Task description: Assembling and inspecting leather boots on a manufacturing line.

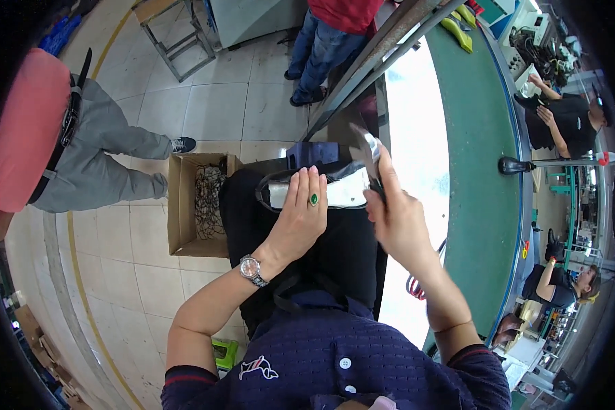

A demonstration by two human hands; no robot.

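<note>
– Largest?
– Green belt, right side. Then dark lap; left of it, box of tangled strands.
– Shoe?
– Across lap, white face up.
– Hands?
– Left hand laid over shoe, fingers together. Right hand clenched round metal tool, near shoe's right end.

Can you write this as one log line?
left hand: on black-and-white piece above lap | right hand: gripping metal tool | cardboard box: on floor
</note>
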